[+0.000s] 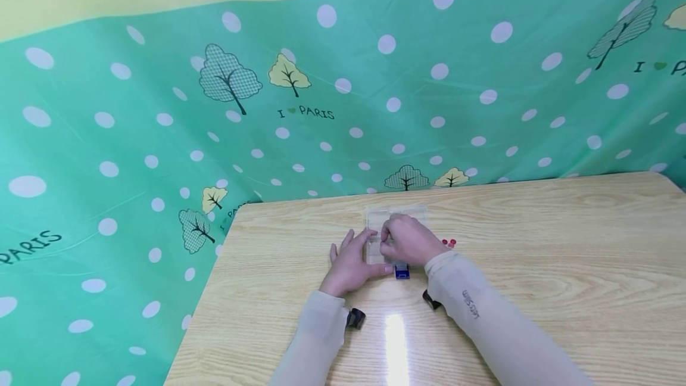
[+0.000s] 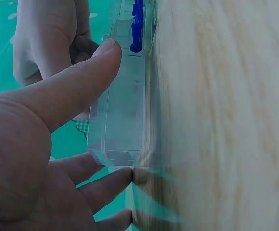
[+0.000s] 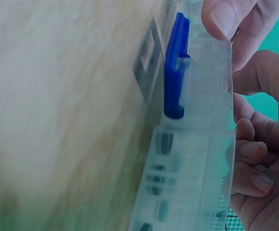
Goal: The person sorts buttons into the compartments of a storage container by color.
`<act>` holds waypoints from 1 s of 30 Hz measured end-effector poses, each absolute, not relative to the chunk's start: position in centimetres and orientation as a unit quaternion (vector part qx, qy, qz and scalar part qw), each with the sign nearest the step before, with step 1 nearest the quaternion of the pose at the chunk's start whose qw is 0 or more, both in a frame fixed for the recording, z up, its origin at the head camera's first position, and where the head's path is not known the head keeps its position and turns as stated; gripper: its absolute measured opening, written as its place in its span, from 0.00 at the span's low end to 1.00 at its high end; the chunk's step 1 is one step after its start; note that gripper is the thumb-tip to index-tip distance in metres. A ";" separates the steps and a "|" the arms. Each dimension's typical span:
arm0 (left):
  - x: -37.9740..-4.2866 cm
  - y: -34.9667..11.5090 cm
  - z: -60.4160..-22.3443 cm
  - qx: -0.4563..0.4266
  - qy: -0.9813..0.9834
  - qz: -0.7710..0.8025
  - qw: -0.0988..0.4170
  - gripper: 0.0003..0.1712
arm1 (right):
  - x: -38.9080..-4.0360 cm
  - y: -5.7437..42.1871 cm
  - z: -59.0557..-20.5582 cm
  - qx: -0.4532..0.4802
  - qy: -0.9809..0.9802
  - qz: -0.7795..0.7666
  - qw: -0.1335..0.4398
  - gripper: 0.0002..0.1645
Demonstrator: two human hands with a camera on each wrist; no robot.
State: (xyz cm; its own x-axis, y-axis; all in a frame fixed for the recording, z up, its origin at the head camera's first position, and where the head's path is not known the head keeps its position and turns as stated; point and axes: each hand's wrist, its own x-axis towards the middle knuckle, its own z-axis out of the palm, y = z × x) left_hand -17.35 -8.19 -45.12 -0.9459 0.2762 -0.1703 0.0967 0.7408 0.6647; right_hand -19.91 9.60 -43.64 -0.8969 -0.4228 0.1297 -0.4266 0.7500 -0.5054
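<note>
A clear plastic box [image 1: 378, 219] with a blue latch [image 1: 402, 273] at its front lies near the table's back edge. My left hand [image 1: 349, 267] touches its left end with spread fingers; in the left wrist view, the thumb [image 2: 89, 72] stretches along the box's front. Over the box, my right hand [image 1: 411, 240] bends its fingers down towards the inside. Between its fingertips, the right wrist view does not show clearly whether anything is held. Small dark pieces [image 3: 164, 143] show through the box wall there.
Several small red pieces [image 1: 450, 243] lie on the wooden table [image 1: 563, 255], just right of the box. A green curtain with white dots [image 1: 343, 85] hangs behind the table. Each wrist carries a black camera [image 1: 355, 318].
</note>
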 end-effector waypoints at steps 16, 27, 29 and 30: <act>-17.3 -8.2 -45.1 0.111 0.925 0.343 0.124 0.52 | -20.2 8.4 -43.6 0.218 -0.934 0.281 -0.022 0.02; -17.3 -8.3 -45.0 0.114 0.925 0.339 0.127 0.54 | -20.5 8.3 -43.2 0.214 -0.933 0.284 -0.045 0.03; -17.3 -8.3 -45.0 0.115 0.925 0.340 0.126 0.54 | -20.5 8.2 -43.1 0.213 -0.933 0.285 -0.048 0.03; -17.3 -8.3 -45.0 0.116 0.925 0.341 0.126 0.54 | -20.6 8.3 -43.1 0.212 -0.934 0.285 -0.049 0.03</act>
